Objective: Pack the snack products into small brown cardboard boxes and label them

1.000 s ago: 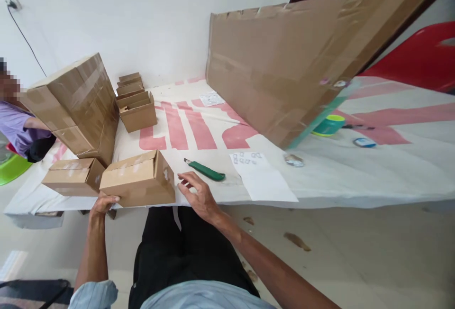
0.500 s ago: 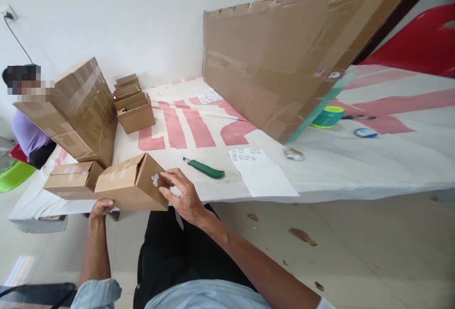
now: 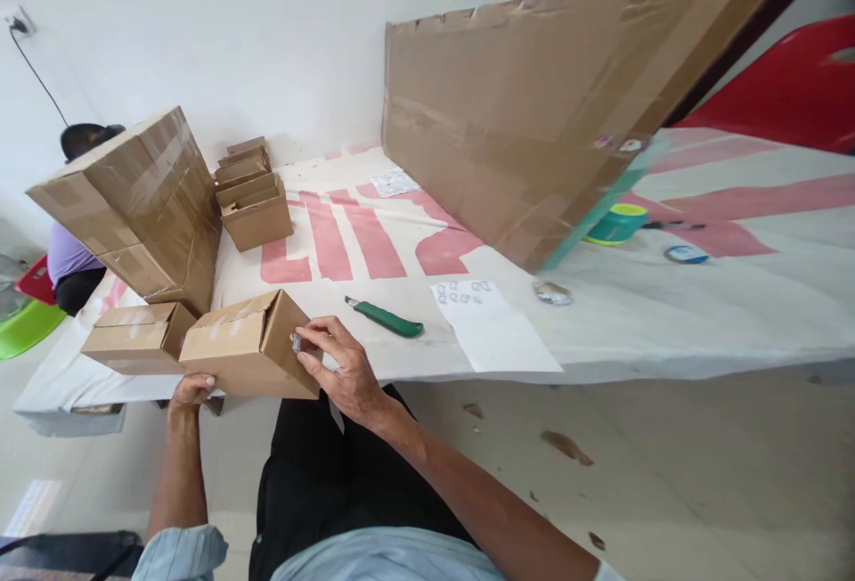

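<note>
A small brown cardboard box (image 3: 231, 351) rests at the table's front edge, its top taped. My left hand (image 3: 191, 391) grips it from beneath at its lower left corner. At the box's right end face, my right hand (image 3: 340, 367) pinches a small whitish sticker (image 3: 297, 343) between thumb and fingers. The sticker stands slightly out from the cardboard; whether an edge still clings is unclear. A second closed box (image 3: 137, 340) sits directly to the left. A green utility knife (image 3: 387, 318) lies right of the held box, blade tip pointing left.
A sheet with small printed stickers (image 3: 494, 327) lies right of the knife. Behind are large taped boxes (image 3: 143, 198), open small cartons (image 3: 257, 216) and a tall cardboard panel (image 3: 521, 118). Tape rolls (image 3: 553, 293) and a teal tub (image 3: 614, 223) stand right. Another person (image 3: 70, 251) sits far left.
The sticker, flat against the box end before, now tilts away between my right fingertips. The other person's head has shifted right, partly behind the large box.
</note>
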{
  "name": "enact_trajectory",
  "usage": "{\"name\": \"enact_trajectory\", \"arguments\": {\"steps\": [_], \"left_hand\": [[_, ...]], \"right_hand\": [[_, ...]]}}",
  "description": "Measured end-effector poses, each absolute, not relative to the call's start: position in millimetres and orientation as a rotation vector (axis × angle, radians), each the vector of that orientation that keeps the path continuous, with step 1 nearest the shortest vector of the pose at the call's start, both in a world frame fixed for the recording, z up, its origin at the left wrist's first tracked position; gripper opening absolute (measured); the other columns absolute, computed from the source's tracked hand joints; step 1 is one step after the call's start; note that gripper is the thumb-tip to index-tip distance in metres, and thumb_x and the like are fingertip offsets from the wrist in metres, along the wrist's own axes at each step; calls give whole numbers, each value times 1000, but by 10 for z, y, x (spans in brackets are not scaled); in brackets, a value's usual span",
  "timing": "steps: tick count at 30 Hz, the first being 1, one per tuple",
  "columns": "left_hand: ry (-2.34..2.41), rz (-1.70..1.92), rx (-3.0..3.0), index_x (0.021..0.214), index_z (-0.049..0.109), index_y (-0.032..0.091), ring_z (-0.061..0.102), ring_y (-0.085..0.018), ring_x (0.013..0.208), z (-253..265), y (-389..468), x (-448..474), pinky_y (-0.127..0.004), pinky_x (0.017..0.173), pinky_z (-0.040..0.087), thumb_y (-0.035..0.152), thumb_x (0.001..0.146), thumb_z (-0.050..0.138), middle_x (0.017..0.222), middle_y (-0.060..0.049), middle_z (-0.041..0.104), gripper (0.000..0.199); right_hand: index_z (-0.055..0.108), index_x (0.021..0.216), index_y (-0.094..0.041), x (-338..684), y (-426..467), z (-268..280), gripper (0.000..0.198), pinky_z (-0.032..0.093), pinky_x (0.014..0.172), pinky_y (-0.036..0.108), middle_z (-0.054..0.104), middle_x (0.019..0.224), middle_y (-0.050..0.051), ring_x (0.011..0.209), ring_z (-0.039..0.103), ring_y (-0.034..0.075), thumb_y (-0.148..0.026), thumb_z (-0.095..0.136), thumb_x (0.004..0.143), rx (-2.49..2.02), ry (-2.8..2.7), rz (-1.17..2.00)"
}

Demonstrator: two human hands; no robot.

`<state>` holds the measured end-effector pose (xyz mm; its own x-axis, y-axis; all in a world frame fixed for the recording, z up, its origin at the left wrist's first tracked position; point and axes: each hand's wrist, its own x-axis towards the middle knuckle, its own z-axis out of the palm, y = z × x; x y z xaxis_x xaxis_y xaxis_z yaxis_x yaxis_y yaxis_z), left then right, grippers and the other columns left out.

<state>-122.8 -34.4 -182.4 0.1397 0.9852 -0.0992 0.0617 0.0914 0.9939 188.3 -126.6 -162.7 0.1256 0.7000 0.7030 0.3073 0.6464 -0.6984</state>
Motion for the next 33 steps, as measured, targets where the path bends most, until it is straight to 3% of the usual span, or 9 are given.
{"name": "enact_trajectory", "arguments": {"steps": [3,7,11,15,19,28,33], "left_hand": [[1185,1024,1273,125,74,19,73,-45,106,-1761,-402,-1150,-58,97,58,55,37,92,104,-14,82,97],[1174,1074,1336,139,66,17,65,-42,126,-1582,-526,-978,-49,106,55,34,41,98,122,-14,77,104],[1126,1035,1655,159,45,21,45,-41,148,-1318,-694,-736,-42,109,52,33,53,98,159,-16,52,119],[1103,988,1845,164,37,27,37,-43,152,-1138,-837,-523,-43,107,51,38,60,97,170,-15,36,121],[1039,1039,1952,160,43,25,42,-43,148,-1079,-916,-371,-49,120,41,37,60,97,162,-14,45,114],[931,1225,2040,145,56,21,50,-40,142,-1119,-970,-205,-52,122,38,40,63,97,151,-17,54,94],[990,1224,2093,144,57,22,49,-43,143,-1135,-1010,-141,-55,120,38,41,59,99,152,-17,55,97]], "right_hand": [[71,130,-26,1957,-1261,-1696,32,60,97,42,65,119,10,107,68,24,-33,64,100,-918,-1441,455],[64,139,-23,2142,-1224,-1935,56,63,90,40,63,133,14,116,67,27,-54,69,94,-953,-1348,727],[60,144,-22,2325,-1196,-2245,73,63,92,43,69,134,14,117,69,30,-62,74,86,-1065,-1213,898],[65,141,-20,2500,-1199,-2495,76,62,93,48,76,121,14,114,70,34,-69,71,85,-1135,-1110,889],[67,140,-20,2626,-1221,-2645,75,62,92,50,78,116,14,115,71,35,-72,68,85,-1130,-1111,905],[66,134,-22,2662,-1245,-2780,69,64,82,46,76,124,14,108,73,32,-70,68,84,-1167,-1049,975],[70,127,-19,2765,-1285,-2317,56,61,89,49,73,123,16,112,70,33,-62,64,91,-1355,-1050,492]]}}
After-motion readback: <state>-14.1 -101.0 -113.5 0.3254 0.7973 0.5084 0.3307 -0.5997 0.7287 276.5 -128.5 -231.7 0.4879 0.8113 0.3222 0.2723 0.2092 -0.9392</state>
